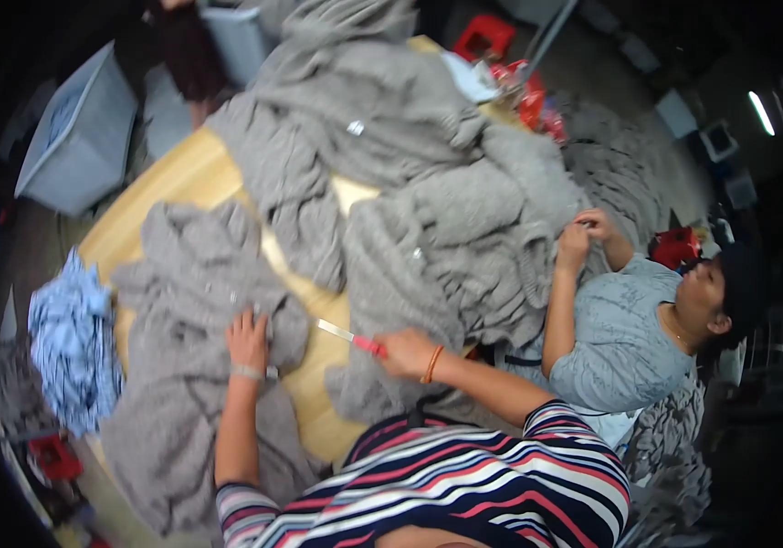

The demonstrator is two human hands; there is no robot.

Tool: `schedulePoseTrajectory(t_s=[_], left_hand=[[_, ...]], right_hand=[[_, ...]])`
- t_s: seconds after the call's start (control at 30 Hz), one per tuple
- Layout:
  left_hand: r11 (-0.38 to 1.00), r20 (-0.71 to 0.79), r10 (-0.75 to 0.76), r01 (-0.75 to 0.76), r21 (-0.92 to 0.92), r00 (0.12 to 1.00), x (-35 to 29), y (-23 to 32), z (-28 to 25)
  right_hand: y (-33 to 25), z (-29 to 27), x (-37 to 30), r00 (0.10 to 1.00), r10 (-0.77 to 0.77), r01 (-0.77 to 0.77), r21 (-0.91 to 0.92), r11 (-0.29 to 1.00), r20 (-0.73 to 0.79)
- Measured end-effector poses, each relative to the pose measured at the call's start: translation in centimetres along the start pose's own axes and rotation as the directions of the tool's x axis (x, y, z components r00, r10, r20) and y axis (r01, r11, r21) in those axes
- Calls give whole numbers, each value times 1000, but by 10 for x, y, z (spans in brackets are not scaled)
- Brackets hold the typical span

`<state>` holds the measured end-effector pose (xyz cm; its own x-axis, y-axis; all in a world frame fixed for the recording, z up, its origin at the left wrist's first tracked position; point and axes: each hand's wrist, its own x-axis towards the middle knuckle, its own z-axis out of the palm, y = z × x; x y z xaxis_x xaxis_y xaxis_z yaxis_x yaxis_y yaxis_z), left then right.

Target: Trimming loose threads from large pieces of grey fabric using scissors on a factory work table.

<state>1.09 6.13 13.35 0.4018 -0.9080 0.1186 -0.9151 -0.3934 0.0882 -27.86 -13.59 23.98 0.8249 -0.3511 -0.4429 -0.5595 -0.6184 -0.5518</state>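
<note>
My left hand [247, 344] lies flat on a grey knitted garment [195, 320] spread over the left part of the table, its fingers stretched out. Near the fingertips a small white tag [232, 297] shows on the knit. Closed round the pink handle of a small knife-like tool [336, 331] is my right hand [407, 353]. The tool's flat silvery blade points left over a bare strip of the wooden table [311, 388], apart from my left hand. Another grey knitted garment [396, 283] lies just beyond my right hand.
A large heap of grey knitwear [364, 100] covers the far side. Blue cloth [72, 342] hangs at the left edge near a pale bin [81, 137]. A co-worker [620, 320] sits at the right, hands raised by the heap. Red stools [483, 36] stand beyond.
</note>
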Motion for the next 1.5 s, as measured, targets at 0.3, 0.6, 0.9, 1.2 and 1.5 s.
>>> schedulePoseTrajectory(t_s=[0.3, 0.6, 0.9, 1.2, 1.5], left_hand=[[258, 108, -418, 232, -938, 902, 83, -17, -69], [-225, -174, -320, -253, -941, 931, 150, 96, -261], [703, -79, -254, 128, -700, 964, 101, 79, -101], [-661, 775, -569, 407, -630, 276, -70, 72, 34], [-271, 208, -928, -177, -946, 308, 7, -22, -94]], right_hand=[[23, -12, -22, 995, 5, 3, 81, 997, -98], [35, -26, -36, 983, 60, -37, 133, 990, -174], [48, -32, -55, 956, 89, -41, 172, 984, -279], [48, -18, -51, 982, 68, -43, 144, 989, -178], [33, -27, -45, 980, -8, 28, 99, 995, -200]])
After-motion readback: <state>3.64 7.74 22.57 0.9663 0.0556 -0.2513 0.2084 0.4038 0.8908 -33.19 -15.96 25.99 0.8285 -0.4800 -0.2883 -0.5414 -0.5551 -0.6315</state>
